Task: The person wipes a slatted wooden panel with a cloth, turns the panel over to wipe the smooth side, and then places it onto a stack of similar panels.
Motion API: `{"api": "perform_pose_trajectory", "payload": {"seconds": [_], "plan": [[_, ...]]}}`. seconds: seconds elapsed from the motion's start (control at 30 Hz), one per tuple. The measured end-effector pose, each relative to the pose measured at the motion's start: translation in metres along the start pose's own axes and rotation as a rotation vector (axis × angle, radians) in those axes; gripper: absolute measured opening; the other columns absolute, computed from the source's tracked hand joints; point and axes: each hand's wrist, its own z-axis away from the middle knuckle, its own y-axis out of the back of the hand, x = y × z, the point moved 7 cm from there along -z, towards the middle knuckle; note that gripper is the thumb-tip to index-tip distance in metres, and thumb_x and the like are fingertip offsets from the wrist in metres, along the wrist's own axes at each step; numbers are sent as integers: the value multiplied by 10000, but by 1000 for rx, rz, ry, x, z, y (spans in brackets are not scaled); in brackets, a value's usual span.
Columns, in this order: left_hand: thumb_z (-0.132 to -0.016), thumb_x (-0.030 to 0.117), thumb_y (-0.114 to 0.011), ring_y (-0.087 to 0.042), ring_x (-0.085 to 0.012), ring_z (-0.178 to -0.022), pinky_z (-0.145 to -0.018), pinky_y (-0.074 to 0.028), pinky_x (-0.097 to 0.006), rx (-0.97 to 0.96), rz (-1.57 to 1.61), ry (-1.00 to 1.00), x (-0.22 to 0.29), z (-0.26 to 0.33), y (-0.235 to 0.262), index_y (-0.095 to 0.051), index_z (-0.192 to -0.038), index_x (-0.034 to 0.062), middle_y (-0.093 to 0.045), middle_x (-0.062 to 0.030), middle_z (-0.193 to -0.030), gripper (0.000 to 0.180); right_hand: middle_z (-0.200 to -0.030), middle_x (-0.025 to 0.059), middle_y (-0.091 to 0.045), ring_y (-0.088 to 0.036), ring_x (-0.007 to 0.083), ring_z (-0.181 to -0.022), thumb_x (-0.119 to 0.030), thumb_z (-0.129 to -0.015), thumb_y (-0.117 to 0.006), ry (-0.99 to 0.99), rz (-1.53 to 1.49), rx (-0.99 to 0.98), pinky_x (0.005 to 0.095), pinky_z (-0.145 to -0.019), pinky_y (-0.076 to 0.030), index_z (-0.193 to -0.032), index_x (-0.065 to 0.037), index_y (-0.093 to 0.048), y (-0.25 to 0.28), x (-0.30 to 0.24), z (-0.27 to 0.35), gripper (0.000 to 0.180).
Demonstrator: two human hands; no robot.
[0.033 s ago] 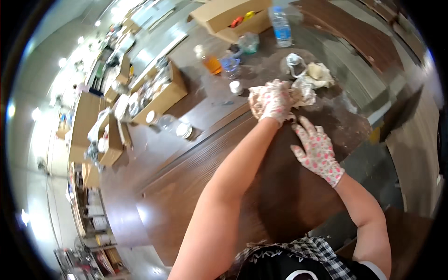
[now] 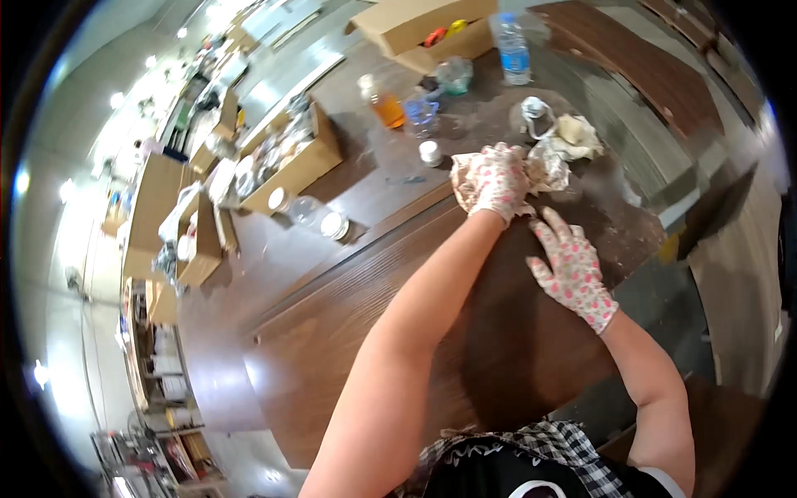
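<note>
My left hand (image 2: pixel 501 181), in a white glove with pink dots, is closed on a crumpled pinkish-beige rag (image 2: pixel 465 176) and presses it to the brown wooden panel (image 2: pixel 382 290). Part of the rag is hidden under the palm. Nearer to me and to the right, my right hand (image 2: pixel 574 270) wears a matching glove and lies flat on the panel, fingers spread, holding nothing. Just beyond the left hand are a crumpled cloth (image 2: pixel 548 164) and a cream wad of cloth (image 2: pixel 579 135). A small white-capped container (image 2: pixel 430 153) stands left of the rag.
Farther off stand a bottle of amber liquid (image 2: pixel 386 108), a clear blue-tinted container (image 2: pixel 422 120) and a water bottle (image 2: pixel 515 60). A clear jar (image 2: pixel 309 214) lies at left, near a cardboard box (image 2: pixel 303 170) of mixed items. Another open box (image 2: pixel 415 33) is at the back.
The whole view has shifted slightly, so things sit a little farther right. My left hand stays on the rag, and my right hand still rests on the panel.
</note>
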Motion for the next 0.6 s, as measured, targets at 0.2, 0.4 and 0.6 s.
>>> {"api": "perform_pose_trajectory", "payload": {"seconds": [0.2, 0.4, 0.6], "plan": [[-768, 222, -622, -585, -276, -986, -814, -446, -442, -73, -194, 45, -65, 84, 53, -677, -931, 151, -626, -87, -1005, 186, -1428, 157, -392, -462, 362, -1224, -247, -867, -607, 14, -71, 111, 429, -1007, -411, -1404, -52, -368, -10, 6, 0, 619], [-745, 214, -612, -573, -235, -1007, -883, -376, -456, 167, -277, 213, -159, 185, 114, -683, -853, 201, -628, -21, -949, 130, -1401, 190, -404, -425, 342, -1279, -192, -912, -571, -18, -79, 173, 395, -1054, -376, -1413, -26, -329, -18, 19, 1, 581], [-709, 234, -668, -591, -269, -921, -787, -411, -458, 65, -391, 550, -295, 294, 175, -673, -825, 160, -640, -67, -909, 137, -1384, 199, -431, -446, 338, -1268, -166, -948, -521, -52, 26, 214, 394, -1033, -390, -1416, -27, -332, -22, 46, 5, 523]]}}
